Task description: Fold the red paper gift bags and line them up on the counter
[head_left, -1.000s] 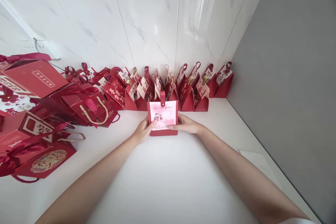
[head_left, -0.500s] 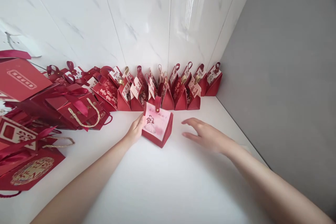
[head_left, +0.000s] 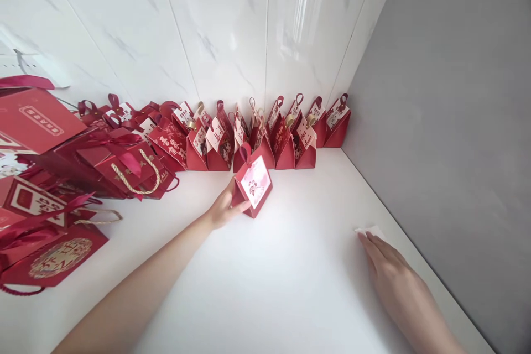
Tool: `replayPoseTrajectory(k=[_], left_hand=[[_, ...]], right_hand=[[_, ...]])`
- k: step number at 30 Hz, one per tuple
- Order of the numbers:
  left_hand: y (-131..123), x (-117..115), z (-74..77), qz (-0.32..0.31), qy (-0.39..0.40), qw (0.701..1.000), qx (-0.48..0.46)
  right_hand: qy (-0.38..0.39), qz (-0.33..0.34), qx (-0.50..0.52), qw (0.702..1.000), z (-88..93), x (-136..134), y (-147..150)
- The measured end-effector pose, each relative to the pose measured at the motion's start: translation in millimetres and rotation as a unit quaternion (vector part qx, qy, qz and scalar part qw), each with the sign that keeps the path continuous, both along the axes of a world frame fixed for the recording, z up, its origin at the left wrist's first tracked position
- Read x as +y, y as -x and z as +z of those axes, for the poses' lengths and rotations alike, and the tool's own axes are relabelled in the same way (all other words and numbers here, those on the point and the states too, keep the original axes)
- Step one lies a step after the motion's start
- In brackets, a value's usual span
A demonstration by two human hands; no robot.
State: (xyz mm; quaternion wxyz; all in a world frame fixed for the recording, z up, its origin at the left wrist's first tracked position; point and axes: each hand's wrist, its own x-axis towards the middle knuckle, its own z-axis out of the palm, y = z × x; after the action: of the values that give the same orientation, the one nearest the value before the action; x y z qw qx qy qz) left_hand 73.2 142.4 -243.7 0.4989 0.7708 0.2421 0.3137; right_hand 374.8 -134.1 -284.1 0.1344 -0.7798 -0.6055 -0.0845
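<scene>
My left hand grips a small red gift box by its lower left side. The box is tilted in the air, with a pink and white printed panel facing me and a dark red ribbon loop on top. Over at the right, my right hand is down at the white table with its fingers together on a white tissue. Most of the tissue is hidden under the fingers. Behind the held box stands a row of similar red gift boxes with ribbon loops.
Larger red gift boxes and bags, one with a rope handle, crowd the left side of the white table. White wall tiles rise behind the row. A grey panel borders the table on the right.
My left hand has turned and tilted the gift box and shifted it slightly right and away from me. My right hand has moved right and toward me, onto the tissue.
</scene>
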Motion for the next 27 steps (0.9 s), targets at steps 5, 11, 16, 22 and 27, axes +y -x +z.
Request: replayPoseTrajectory(k=[5, 11, 16, 22, 27], left_hand=[[-1.5, -6.9, 2.0, 0.075, -0.010, 0.996, -0.039], [-3.1, -26.7, 5.3, 0.127, -0.094, 0.987, 0.000], [-3.9, -35.4, 7.6, 0.146, -0.188, 0.970, 0.046], [-4.4, -41.3, 12.5, 0.158, -0.245, 0.956, -0.001], [-5.4, -44.6, 9.9, 0.131, -0.309, 0.942, -0.025]], right_hand=[[0.022, -0.007, 0.167, 0.986, 35.6, 26.2, 10.8], [-0.069, 0.038, 0.329, 0.941, 92.3, 60.4, 38.5], [-0.189, 0.117, 0.373, 0.901, 124.9, 89.1, 60.2], [-0.253, 0.203, 0.260, 0.909, 118.9, 128.7, 78.5], [-0.213, 0.249, 0.268, 0.906, 101.5, 142.5, 90.3]])
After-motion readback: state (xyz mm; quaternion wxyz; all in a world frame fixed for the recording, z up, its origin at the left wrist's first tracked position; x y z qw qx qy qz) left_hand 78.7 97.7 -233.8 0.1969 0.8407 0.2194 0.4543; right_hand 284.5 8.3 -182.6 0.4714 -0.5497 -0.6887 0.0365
